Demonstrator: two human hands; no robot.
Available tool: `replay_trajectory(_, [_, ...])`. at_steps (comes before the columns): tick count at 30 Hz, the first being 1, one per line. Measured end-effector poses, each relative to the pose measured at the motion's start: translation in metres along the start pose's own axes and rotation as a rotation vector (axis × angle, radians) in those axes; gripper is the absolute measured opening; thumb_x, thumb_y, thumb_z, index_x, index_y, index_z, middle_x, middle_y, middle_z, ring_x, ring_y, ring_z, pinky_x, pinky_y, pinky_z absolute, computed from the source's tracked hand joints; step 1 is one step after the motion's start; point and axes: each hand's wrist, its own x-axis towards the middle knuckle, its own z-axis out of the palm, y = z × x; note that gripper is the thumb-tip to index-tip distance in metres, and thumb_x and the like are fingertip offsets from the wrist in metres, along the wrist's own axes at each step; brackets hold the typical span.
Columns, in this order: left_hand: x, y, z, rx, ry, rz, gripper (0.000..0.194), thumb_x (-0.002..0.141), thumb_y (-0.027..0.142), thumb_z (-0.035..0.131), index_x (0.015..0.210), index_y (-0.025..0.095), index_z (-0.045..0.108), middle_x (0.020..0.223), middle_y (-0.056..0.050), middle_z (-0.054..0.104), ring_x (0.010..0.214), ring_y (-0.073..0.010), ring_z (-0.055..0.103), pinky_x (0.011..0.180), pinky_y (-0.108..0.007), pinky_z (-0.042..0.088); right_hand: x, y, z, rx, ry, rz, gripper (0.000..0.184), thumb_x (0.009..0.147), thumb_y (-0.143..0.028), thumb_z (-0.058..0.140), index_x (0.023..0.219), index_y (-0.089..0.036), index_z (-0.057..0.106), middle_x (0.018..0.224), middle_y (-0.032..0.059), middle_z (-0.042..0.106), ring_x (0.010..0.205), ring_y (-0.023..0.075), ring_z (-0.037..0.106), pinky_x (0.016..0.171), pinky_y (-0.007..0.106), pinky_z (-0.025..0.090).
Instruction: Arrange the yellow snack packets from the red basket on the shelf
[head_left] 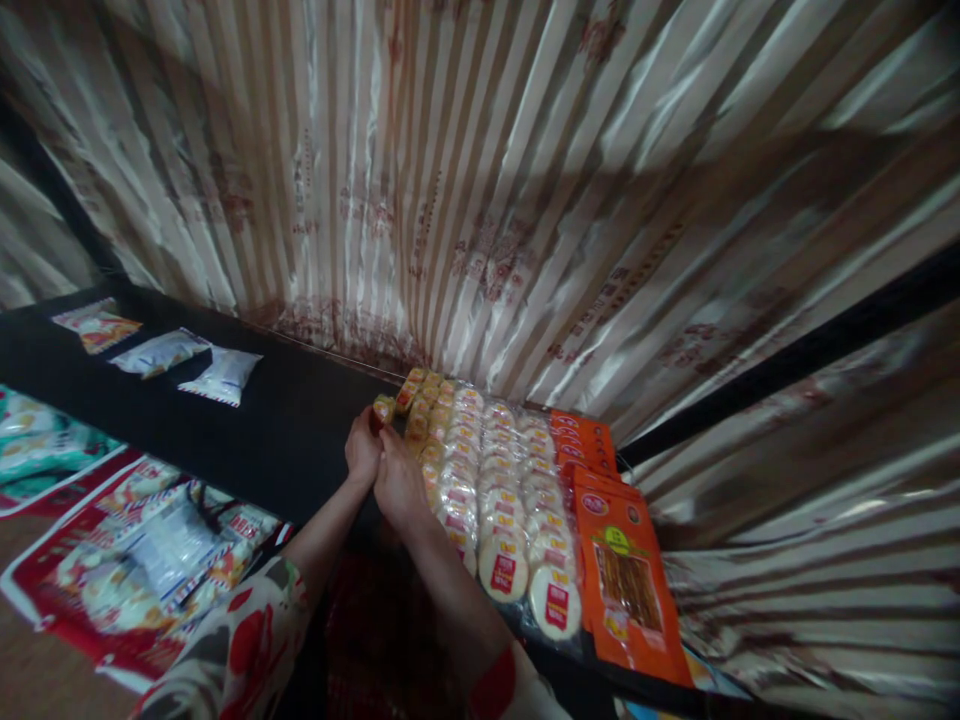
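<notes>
My left hand (363,452) and my right hand (400,478) meet over the black shelf, fingers closed around a small yellow packaged snack (384,408). Part of that pack is hidden by the fingers. Just right of it stand rows of similar yellow packs (421,402), partly covered by my right hand. Beyond these run columns of round, pale, clear-wrapped cakes (503,570) with red labels, overlapping one another toward the front edge.
Orange snack bags (626,560) lie at the shelf's right end. Several white packets (223,375) rest on the black shelf (300,430) at left. Below, a red-and-white box (45,600) holds more packets. Striped sheeting (480,200) hangs behind, with a dark pole (795,350) at right.
</notes>
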Motion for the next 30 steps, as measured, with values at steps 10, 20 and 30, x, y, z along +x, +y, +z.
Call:
replay_trajectory(10, [0.011, 0.01, 0.01, 0.092, -0.044, 0.041, 0.045, 0.079, 0.022, 0.054, 0.124, 0.015, 0.049, 0.11, -0.011, 0.061, 0.101, -0.0209, 0.059, 0.086, -0.029, 0.045, 0.018, 0.028, -0.026, -0.239, 0.052, 0.039, 0.041, 0.088, -0.017, 0.035, 0.12, -0.003, 0.056, 0.136, 0.019, 0.046, 0.134, 0.0269, 0.033, 0.111, 0.044, 0.029])
replay_trajectory(20, [0.015, 0.005, 0.026, 0.1, -0.093, 0.097, 0.052, 0.081, 0.022, 0.053, 0.13, 0.012, 0.043, 0.119, -0.013, 0.058, 0.11, -0.0214, 0.054, 0.094, -0.03, 0.041, 0.022, 0.048, -0.02, -0.235, 0.016, 0.09, 0.046, 0.092, -0.025, 0.031, 0.13, -0.004, 0.047, 0.142, 0.0169, 0.04, 0.138, 0.0265, 0.023, 0.112, 0.045, 0.025])
replay_trajectory(30, [0.018, 0.0, 0.03, 0.089, -0.097, 0.12, 0.045, 0.081, 0.021, 0.053, 0.125, 0.017, 0.048, 0.111, -0.009, 0.06, 0.103, -0.0196, 0.057, 0.09, -0.03, 0.044, 0.017, 0.058, -0.011, -0.266, 0.067, 0.073, 0.044, 0.093, -0.025, 0.031, 0.131, -0.008, 0.048, 0.142, 0.0157, 0.04, 0.136, 0.0255, 0.027, 0.109, 0.046, 0.028])
